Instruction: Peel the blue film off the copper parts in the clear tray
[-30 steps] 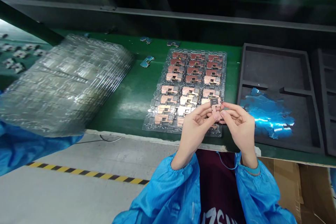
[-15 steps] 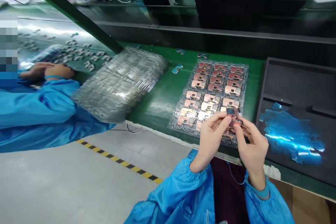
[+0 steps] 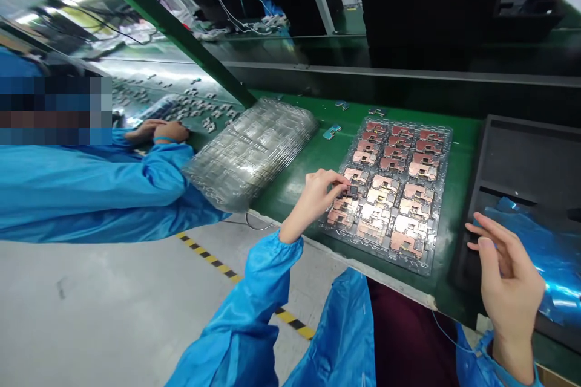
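Observation:
A clear blister tray (image 3: 436,254) full of several copper-coloured parts lies on the green belt in front of me. My left hand (image 3: 318,193) reaches over the tray's left side, fingers pinched on a small dark and copper part (image 3: 351,189). My right hand (image 3: 506,272) hovers at the right, over the near edge of a black foam tray (image 3: 526,157), its fingers loosely spread and nothing visible in them. Crumpled blue film (image 3: 551,260) lies in that black tray just beyond the hand.
A thick stack of clear empty blister trays (image 3: 252,151) sits on the belt to the left. A co-worker in a blue sleeve (image 3: 91,187) rests hands (image 3: 157,131) on the belt among several small loose parts (image 3: 181,109). Two blue pieces (image 3: 332,131) lie behind the tray.
My hands were together holding one part over the tray's near right corner. They have separated: the left carried the part to the tray's left side, the right moved right to the black tray.

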